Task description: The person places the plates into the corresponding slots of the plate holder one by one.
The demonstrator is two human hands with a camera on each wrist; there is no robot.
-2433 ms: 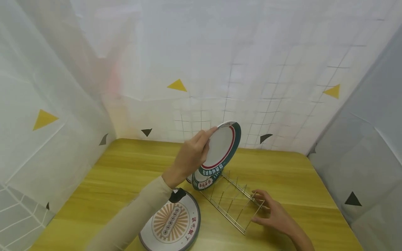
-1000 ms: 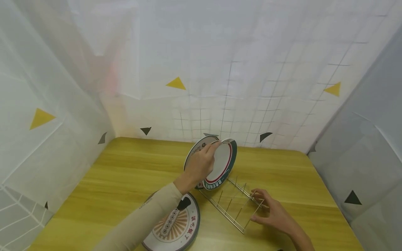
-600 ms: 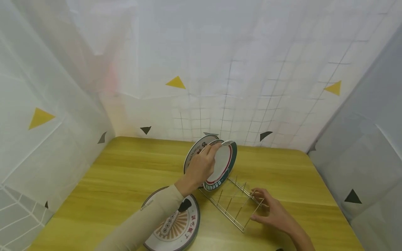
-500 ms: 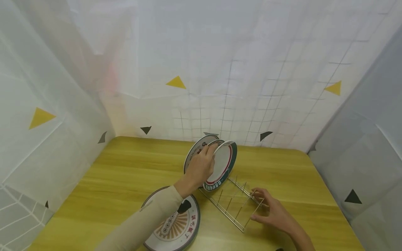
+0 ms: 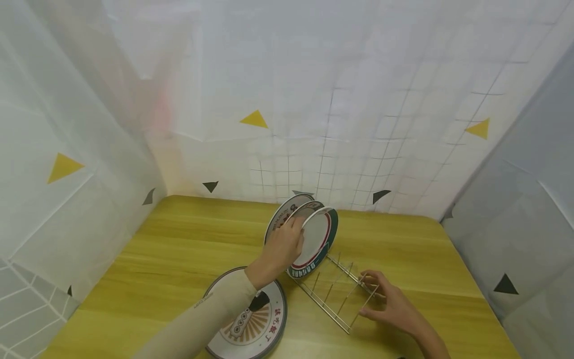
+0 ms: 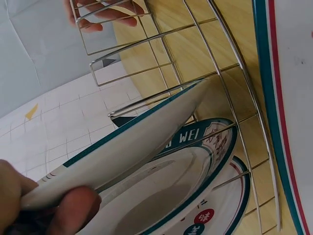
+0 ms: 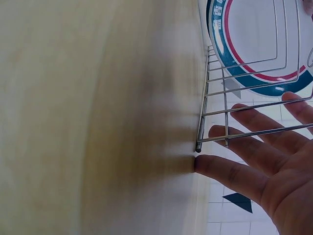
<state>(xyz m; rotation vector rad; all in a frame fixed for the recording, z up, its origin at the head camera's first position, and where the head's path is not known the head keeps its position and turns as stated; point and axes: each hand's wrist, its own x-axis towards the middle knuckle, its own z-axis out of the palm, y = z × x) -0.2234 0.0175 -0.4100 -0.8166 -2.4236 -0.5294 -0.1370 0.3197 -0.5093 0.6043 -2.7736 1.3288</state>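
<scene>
Near the wire rack's far end, my left hand (image 5: 277,252) pinches the edge of a white plate (image 5: 316,237) with a teal and red rim. In the left wrist view the thumb (image 6: 78,208) lies on one face of this tilted plate (image 6: 142,139). Two more plates stand behind it in the metal dish rack (image 5: 323,307), partly hidden by the hand. My right hand (image 5: 392,304) spans the rack's near end. In the right wrist view its fingers (image 7: 254,147) are spread and fairly straight beside the end wires, touching or close to them.
A flat stack of plates (image 5: 264,339) lies left of the rack on the wooden table (image 5: 188,239), partly under the left forearm. White sheeting (image 5: 215,75) with yellow and black triangles encloses the back and sides.
My left hand has lowered the plate into the rack in front of the others. Since half a second ago it has shifted slightly down the plate's edge. The right hand stays at the rack's end.
</scene>
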